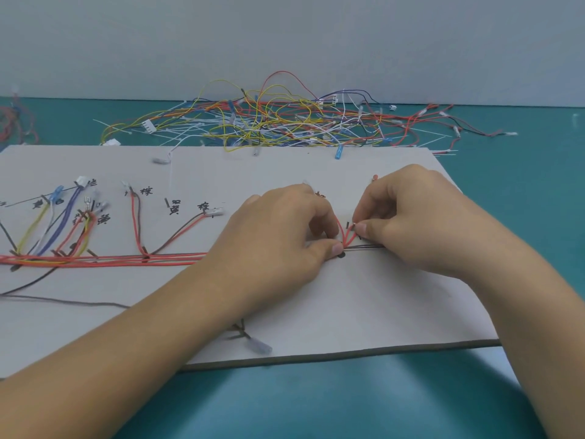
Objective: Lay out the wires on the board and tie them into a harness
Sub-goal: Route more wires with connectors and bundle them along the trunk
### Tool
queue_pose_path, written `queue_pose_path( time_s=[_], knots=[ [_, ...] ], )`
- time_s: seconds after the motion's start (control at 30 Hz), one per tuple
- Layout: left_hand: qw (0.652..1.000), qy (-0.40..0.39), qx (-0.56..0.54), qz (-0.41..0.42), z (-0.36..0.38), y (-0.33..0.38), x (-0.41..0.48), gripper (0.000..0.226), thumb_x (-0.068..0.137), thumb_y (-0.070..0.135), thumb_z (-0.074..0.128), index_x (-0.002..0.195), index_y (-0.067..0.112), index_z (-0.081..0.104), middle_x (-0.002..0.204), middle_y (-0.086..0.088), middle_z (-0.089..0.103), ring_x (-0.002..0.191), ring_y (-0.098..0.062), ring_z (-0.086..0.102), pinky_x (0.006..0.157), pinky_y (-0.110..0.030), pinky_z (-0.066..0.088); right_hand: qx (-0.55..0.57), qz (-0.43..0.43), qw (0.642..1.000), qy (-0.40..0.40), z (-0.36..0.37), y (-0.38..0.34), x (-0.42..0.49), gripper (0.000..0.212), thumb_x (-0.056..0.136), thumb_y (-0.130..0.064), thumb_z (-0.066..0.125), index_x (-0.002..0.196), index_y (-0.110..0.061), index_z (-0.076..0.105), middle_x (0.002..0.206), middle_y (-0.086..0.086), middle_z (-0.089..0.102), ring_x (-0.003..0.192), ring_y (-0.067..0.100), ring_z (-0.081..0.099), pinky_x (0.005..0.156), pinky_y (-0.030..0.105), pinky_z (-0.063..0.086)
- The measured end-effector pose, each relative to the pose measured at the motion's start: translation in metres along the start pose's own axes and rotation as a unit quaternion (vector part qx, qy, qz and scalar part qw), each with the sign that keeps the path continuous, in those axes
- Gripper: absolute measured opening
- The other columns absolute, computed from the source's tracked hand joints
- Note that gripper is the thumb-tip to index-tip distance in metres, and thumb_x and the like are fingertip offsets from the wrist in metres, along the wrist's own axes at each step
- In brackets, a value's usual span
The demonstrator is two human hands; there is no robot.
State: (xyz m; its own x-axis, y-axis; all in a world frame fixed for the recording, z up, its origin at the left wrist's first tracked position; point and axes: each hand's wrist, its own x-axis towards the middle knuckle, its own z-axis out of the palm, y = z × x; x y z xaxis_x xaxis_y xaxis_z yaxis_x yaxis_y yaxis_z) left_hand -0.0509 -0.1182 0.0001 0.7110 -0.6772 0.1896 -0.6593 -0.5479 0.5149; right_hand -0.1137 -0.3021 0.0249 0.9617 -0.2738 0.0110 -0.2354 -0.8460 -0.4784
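Left hand (278, 239) pinches red wires (345, 236) down on board (364, 299), fingers curled. Right hand (411, 217) pinches their upper ends (loose wire pile (269, 122) behind board).

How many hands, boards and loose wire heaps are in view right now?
Hands: 2, left hand and right hand, both pinching red wires
Board: 1
Loose wire heaps: 2, large heap behind the board, small heap far left
Total: 5

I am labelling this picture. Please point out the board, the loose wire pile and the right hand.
board (380, 312), head view, bare front part.
loose wire pile (269, 125), head view, middle of tangle.
right hand (411, 213), head view, back of hand.
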Motion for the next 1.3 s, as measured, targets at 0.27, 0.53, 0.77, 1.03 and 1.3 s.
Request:
queue_pose_path(
  time_s=[0.27,0.53,0.77,1.03,1.3],
  knots=[
    [1.000,0.001,0.007,0.009,0.000,-0.002,0.000,0.013,0.087,0.045,0.075,0.093,0.033,0.073,0.097,0.013,0.063,0.096,-0.011,0.060,0.086,-0.041,0.049,-0.005,-0.017,1.000,-0.005,-0.001,-0.002,-0.001,0.012,0.081,-0.017,0.075,0.075,-0.028,0.076,0.062,-0.010,0.070,0.066,-0.009,0.061,0.046,0.005,0.041],
    [1.000,0.002,0.000,0.017,-0.001,-0.003,-0.001,0.014,0.086,0.045,0.076,0.093,0.032,0.074,0.095,0.012,0.064,0.093,-0.011,0.060,0.084,-0.039,0.049,0.030,-0.001,1.000,0.003,0.004,-0.004,-0.001,0.014,0.081,-0.017,0.078,0.071,-0.028,0.076,0.062,-0.015,0.070,0.062,-0.005,0.062,0.043,0.007,0.037],
    [0.997,-0.064,0.024,0.048,-0.025,-0.001,-0.001,0.029,0.083,0.053,0.071,0.108,0.038,0.070,0.101,0.015,0.060,0.087,0.001,0.053,0.079,-0.026,0.048,0.007,-0.007,1.000,0.009,0.006,-0.007,-0.001,0.014,0.081,-0.022,0.072,0.069,-0.028,0.073,0.067,-0.010,0.069,0.060,0.000,0.059,0.047,0.014,0.038],
    [0.999,-0.030,0.028,0.012,-0.110,-0.035,-0.016,0.023,0.073,0.066,0.072,0.091,0.051,0.071,0.080,0.034,0.067,0.052,0.009,0.055,0.052,-0.024,0.038,0.017,-0.037,0.999,0.006,0.010,-0.006,0.000,0.014,0.082,-0.022,0.073,0.070,-0.027,0.073,0.059,-0.012,0.063,0.066,-0.010,0.056,0.052,0.005,0.039],
    [0.991,-0.083,0.091,-0.055,-0.094,-0.113,-0.065,0.030,0.080,0.077,0.062,0.100,0.055,0.067,0.101,0.023,0.066,0.079,0.004,0.064,0.061,-0.010,0.045,0.007,-0.053,0.999,-0.005,0.009,-0.005,0.004,0.020,0.086,-0.019,0.070,0.068,-0.027,0.071,0.060,-0.017,0.062,0.065,-0.014,0.054,0.051,0.003,0.037]
  ],
)
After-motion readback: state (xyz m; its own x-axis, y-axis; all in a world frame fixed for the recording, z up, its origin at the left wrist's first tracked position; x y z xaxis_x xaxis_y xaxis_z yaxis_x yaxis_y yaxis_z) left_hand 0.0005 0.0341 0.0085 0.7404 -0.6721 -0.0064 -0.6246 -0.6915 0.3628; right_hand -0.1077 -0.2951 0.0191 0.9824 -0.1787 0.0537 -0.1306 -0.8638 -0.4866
